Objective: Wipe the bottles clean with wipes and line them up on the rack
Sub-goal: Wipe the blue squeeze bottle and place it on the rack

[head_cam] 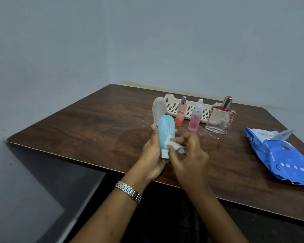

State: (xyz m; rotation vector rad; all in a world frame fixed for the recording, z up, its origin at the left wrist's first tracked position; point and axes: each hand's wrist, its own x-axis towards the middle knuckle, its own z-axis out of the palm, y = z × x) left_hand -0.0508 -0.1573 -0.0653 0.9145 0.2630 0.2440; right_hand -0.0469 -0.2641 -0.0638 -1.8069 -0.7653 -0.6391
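My left hand point(152, 155) grips a light blue tube bottle point(166, 132), held cap-down above the table. Against the tube's lower part my right hand point(188, 155) pinches a crumpled white wipe point(176, 146). Behind stand a whitish tube bottle point(158, 109), an orange-pink spray bottle point(180, 113), a pink spray bottle point(195, 118) and a square glass perfume bottle point(220, 118) with a red cap. All four stand on the table in front of the cream slotted rack point(172, 106), which holds nothing.
A blue pack of wet wipes point(281, 158) lies open at the right of the brown wooden table point(95, 123). White dusty smears mark the table near the bottles. Walls close the far and left sides; dark floor lies at left.
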